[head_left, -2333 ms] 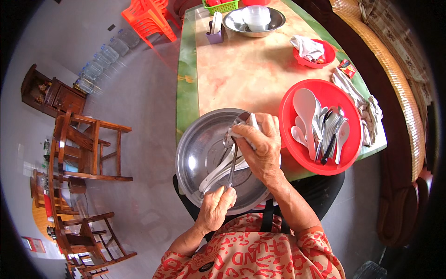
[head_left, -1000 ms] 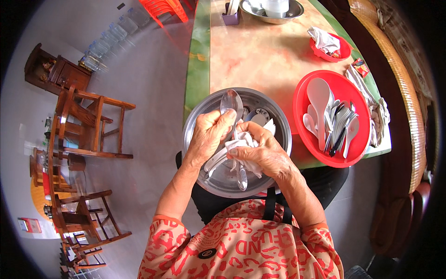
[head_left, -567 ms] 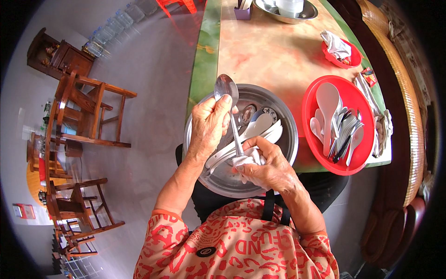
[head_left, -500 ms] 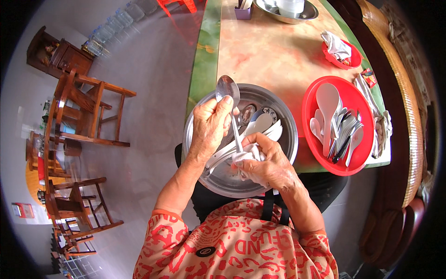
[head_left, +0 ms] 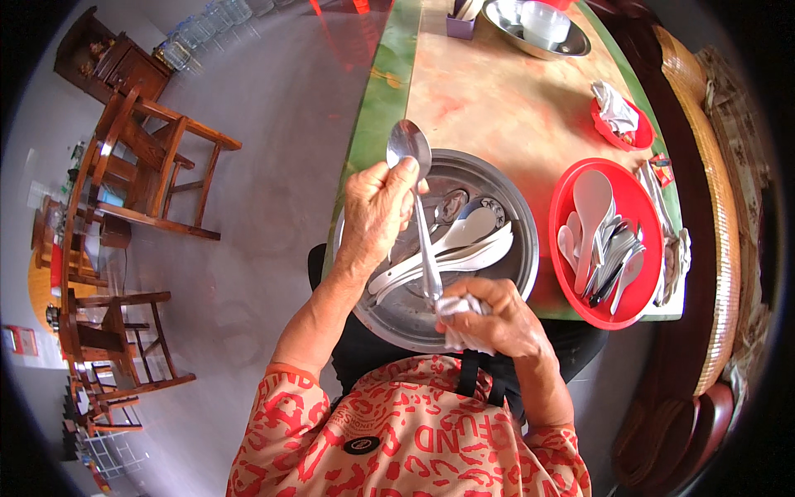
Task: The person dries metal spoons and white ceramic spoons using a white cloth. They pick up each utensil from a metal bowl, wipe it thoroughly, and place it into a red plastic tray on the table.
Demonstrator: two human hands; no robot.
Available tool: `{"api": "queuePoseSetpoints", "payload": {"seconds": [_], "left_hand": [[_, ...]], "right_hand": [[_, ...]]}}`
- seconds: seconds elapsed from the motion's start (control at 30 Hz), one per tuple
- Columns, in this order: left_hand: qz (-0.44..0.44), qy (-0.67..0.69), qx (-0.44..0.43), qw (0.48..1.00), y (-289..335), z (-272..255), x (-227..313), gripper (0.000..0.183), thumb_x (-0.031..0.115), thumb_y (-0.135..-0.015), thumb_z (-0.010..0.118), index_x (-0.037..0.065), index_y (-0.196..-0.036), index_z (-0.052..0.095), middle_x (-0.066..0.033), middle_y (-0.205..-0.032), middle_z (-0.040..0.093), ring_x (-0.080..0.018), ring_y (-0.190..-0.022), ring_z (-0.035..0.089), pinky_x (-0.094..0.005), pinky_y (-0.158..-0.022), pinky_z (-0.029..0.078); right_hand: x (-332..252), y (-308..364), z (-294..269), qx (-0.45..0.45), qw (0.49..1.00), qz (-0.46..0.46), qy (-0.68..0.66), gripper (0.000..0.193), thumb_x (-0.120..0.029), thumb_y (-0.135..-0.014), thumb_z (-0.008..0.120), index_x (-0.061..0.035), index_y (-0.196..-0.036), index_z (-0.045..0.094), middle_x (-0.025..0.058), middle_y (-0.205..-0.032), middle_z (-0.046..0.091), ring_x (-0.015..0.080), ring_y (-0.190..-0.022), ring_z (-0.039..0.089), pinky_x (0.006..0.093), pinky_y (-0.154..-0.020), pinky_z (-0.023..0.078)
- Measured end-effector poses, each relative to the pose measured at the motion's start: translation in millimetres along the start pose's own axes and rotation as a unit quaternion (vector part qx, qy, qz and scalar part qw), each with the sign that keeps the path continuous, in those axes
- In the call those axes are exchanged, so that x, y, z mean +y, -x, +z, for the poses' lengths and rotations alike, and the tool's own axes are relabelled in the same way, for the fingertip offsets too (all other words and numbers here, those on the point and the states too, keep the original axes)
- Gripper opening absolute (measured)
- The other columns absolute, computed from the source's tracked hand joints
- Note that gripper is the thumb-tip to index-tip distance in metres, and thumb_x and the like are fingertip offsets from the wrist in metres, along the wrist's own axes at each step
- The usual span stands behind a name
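Observation:
My left hand (head_left: 377, 211) is closed on a metal spoon (head_left: 425, 240), pinching it just below the bowl, which points up and away. The spoon slants down toward my right hand (head_left: 501, 319), which is closed around a crumpled white cloth (head_left: 465, 321) at the tip of the handle. Beneath both hands is a round metal basin (head_left: 523, 273). Several white ladle-like spoons (head_left: 464, 258) lie inside it, along with a patterned spoon (head_left: 489, 211) and a metal spoon bowl (head_left: 451, 207).
A red oval basket (head_left: 563, 186) of spoons and other utensils stands on the table (head_left: 480, 108) to the right. Farther back are a small red bowl (head_left: 642, 137) holding cloth, a metal bowl (head_left: 571, 48) and a purple holder (head_left: 460, 28). Wooden chairs (head_left: 157, 178) stand at left.
My right hand and the cloth have slid down the handle to its end, uncovering more of it. My left hand keeps its hold near the bowl. The view has shifted slightly.

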State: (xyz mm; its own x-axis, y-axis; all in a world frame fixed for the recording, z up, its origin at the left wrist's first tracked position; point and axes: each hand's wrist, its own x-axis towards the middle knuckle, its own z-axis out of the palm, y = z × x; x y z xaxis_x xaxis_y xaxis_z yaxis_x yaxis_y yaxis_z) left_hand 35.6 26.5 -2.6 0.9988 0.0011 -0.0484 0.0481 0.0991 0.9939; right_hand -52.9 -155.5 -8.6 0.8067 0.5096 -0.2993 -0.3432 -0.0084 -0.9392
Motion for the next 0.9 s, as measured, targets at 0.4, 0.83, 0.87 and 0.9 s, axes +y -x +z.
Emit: {"api": "queuePoseSetpoints", "payload": {"seconds": [0.4, 0.83, 0.87, 0.9], "left_hand": [[0.065, -0.032, -0.008, 0.997, 9.0, 15.8, -4.5, 0.035, 0.03, -0.091, 0.056, 0.0, -0.074, 0.061, 0.0048, -0.051, 0.041, -0.0026, -0.044, 0.035, -0.0209, -0.04, 0.028], [0.071, -0.049, 0.012, 0.996, 5.4, 6.8, -4.8, 0.035, 0.026, -0.092, 0.054, 0.0, -0.07, 0.059, 0.004, -0.05, 0.043, -0.0035, -0.044, 0.039, -0.0215, -0.041, 0.031], [0.07, -0.044, 0.016, 0.996, 3.0, 4.6, -4.6, 0.035, 0.026, -0.093, 0.054, 0.0, -0.07, 0.059, 0.004, -0.05, 0.043, -0.0034, -0.045, 0.039, -0.0214, -0.041, 0.03], [0.068, -0.039, 0.02, 0.997, 1.4, 2.5, -4.1, 0.035, 0.026, -0.093, 0.054, 0.0, -0.069, 0.059, 0.0039, -0.05, 0.043, -0.0033, -0.045, 0.039, -0.0212, -0.041, 0.03]], "right_hand": [[2.3, -48.4, 14.2, 0.1, 0.953, -0.067, -0.277, 0.039, -0.032, -0.092, 0.052, 0.0012, -0.112, 0.055, 0.0091, -0.089, 0.063, 0.0148, -0.075, 0.06, 0.0265, -0.065, 0.048], [0.6, -23.7, 28.5, 0.088, 0.972, -0.021, -0.215, 0.023, -0.012, -0.082, 0.064, 0.0015, -0.099, 0.055, 0.0079, -0.076, 0.062, 0.0135, -0.061, 0.058, 0.024, -0.055, 0.046], [2.2, -22.2, 30.3, 0.089, 0.976, -0.028, -0.198, 0.022, -0.012, -0.082, 0.063, 0.0021, -0.098, 0.055, 0.0065, -0.074, 0.061, 0.0115, -0.059, 0.056, 0.0232, -0.054, 0.044], [1.7, -18.9, 31.4, 0.094, 0.981, -0.018, -0.171, 0.022, -0.012, -0.082, 0.063, 0.0024, -0.097, 0.056, 0.0061, -0.074, 0.06, 0.0109, -0.059, 0.056, 0.0233, -0.054, 0.044]]}}
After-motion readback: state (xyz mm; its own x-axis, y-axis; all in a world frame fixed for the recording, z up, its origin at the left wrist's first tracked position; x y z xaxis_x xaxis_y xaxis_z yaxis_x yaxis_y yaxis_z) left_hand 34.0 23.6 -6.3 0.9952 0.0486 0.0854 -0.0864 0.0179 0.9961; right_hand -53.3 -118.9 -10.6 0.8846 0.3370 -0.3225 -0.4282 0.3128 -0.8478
